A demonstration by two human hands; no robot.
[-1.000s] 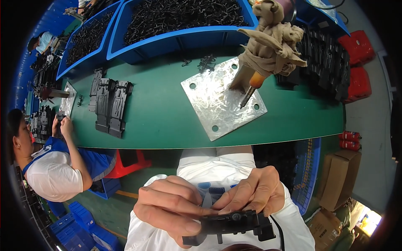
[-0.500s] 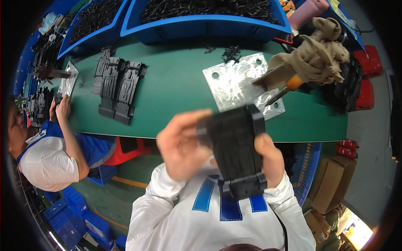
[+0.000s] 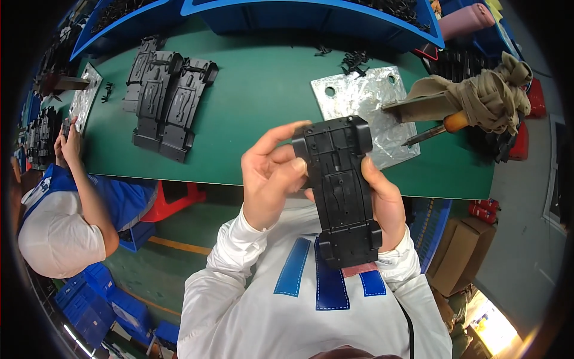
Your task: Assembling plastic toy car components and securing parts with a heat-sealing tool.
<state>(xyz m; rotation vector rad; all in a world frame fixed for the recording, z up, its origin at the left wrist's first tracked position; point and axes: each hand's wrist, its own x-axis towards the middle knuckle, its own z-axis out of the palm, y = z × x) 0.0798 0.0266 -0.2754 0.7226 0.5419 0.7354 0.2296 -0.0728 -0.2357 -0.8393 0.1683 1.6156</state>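
I hold a black plastic toy car chassis point(image 3: 342, 185) upright in front of my chest, its moulded, screw-holed face showing. My right hand point(image 3: 385, 206) is closed around its right edge, the thumb along the side and the other fingers hidden behind. At its upper left corner, my left hand point(image 3: 272, 173) has bent fingers and thumb against the wheel-arch end; whether a small piece is pinched there I cannot tell. Behind the chassis, a silvery metal plate point(image 3: 359, 90) lies on the green table point(image 3: 251, 119). Several similar black chassis point(image 3: 158, 102) lie overlapping to the left.
A blue bin point(image 3: 317, 21) of small black parts stands at the back. Small black clips point(image 3: 355, 61) lie beside the plate. A cloth-wrapped fixture point(image 3: 478, 99) and an orange-handled pointed tool point(image 3: 439, 127) project over the plate's right side. A co-worker point(image 3: 69, 233) sits at the left.
The chassis and both hands have come into sharper view, with the chassis's upper end raised. My left fingers have moved in against its upper left corner. The view has shifted slightly.
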